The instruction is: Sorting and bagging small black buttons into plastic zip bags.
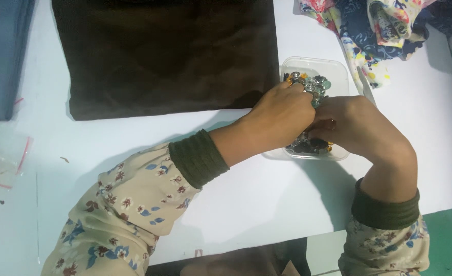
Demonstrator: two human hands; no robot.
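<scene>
1. Both hands meet over a clear plastic container [338, 69] right of centre in the frame, on a white table [267, 189]
2. The container holds a heap of small shiny beads [314, 83], silver, green, amber and dark; some show at its upper end, some at its lower edge under the hands
3. The left hand [282, 115] reaches in from the lower left, fingers bent down and bunched together into the beads at the upper part of the heap; whether they grip any cannot be told
4. The right hand [361, 125] comes from the lower right, wrist bent sharply, fingers curled under and hidden against the left hand; their hold cannot be told
5. Both arms wear beige floral sleeves [129, 214] with dark green ribbed cuffs [198, 157]
6. A dark brown cloth [164, 51] lies flat in the upper middle of the frame, its right edge just beside the container
7. A crumpled flower-print fabric [384, 25] sits at the upper right, a blue cloth [1, 51] at the upper left
8. Clear plastic bags with red edges [1, 163] lie at the left edge
</scene>
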